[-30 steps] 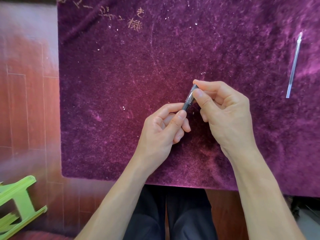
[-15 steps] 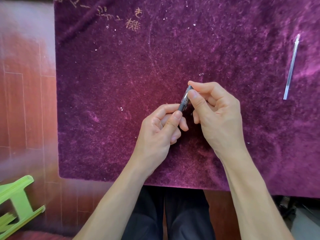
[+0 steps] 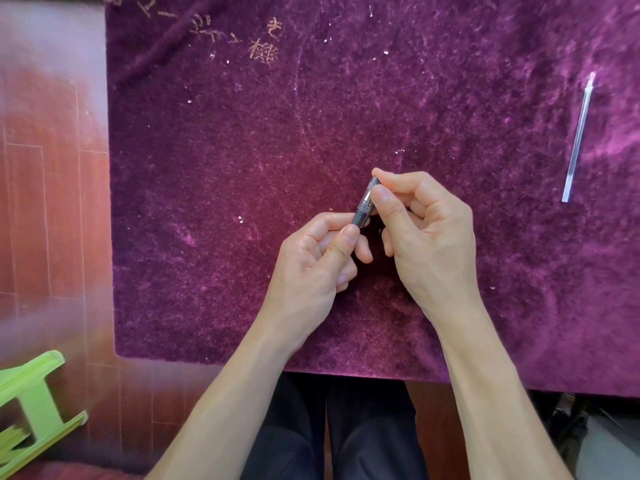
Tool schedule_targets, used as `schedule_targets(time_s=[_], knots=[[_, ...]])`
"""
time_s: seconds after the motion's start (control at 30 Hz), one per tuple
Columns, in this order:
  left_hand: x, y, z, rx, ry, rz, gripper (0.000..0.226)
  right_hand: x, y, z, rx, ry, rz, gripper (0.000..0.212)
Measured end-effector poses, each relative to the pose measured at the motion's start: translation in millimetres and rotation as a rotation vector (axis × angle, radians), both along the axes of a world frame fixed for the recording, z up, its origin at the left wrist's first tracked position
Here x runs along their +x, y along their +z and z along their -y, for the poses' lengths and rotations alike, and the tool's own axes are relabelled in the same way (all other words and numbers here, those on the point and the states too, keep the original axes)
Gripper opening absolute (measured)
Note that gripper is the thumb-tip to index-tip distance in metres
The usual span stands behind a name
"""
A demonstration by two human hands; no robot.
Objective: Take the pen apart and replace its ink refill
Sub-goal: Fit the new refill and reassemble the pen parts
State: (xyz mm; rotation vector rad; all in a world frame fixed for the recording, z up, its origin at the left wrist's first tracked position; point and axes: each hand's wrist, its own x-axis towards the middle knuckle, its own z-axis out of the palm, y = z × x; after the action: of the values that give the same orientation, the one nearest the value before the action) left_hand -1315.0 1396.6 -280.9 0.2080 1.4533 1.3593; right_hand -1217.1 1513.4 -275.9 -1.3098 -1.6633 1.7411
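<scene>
**Pen stuck between both hands**

My left hand [image 3: 313, 268] pinches the pen [image 3: 364, 204] at its near end, my right hand [image 3: 426, 237] pinches the far end, both over the purple cloth [image 3: 242, 168]. A thin clear refill [image 3: 577, 140] lies far right, well apart. Green stool [image 3: 31, 407] near left.

pen [image 3: 364, 202] | dark translucent barrel, silvery band, tilted, largely hidden, possibly still assembled | pinched between left hand [image 3: 311, 265] and right hand [image 3: 429, 244] | ink refill [image 3: 579, 136] | thin clear tube, flat on purple cloth [image 3: 242, 168], far right, well apart
</scene>
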Motion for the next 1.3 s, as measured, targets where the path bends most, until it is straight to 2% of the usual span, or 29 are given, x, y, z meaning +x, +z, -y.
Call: schedule_targets(time_s=[0.37, 0.63, 0.7, 0.77, 0.87, 0.97, 1.17, 1.3], knots=[[4, 6, -1, -0.057, 0.025, -0.021, 0.022, -5, -2, 1, -0.014, 0.009, 0.076, 0.014], [7, 14, -4, -0.137, -0.018, -0.051, 0.011, 11, 0, 1, -0.069, -0.051, 0.124, 0.014], [8, 21, -3, -0.191, -0.081, -0.137, 0.009, 18, 5, 2, -0.113, -0.066, 0.141, 0.010], [9, 29, -1, -0.262, -0.175, -0.306, 0.002, 23, 12, 2, -0.168, -0.077, 0.147, 0.006], [11, 44, -3, -0.371, -0.271, -0.471, 0.007, 32, 26, 1, -0.229, -0.079, 0.210, 0.007], [12, 61, -10, -0.468, -0.292, -0.538, 0.004, 43, 40, -2, -0.255, -0.051, 0.300, 0.007], [0, 81, -42, -0.612, -0.241, -0.621, 0.014, 79, 50, -10, -0.288, -0.030, 0.517, 0.014], [-15, 87, -78, -0.657, -0.222, -0.666, 0.017, 106, 59, -10, -0.333, -0.064, 0.592, 0.014]])
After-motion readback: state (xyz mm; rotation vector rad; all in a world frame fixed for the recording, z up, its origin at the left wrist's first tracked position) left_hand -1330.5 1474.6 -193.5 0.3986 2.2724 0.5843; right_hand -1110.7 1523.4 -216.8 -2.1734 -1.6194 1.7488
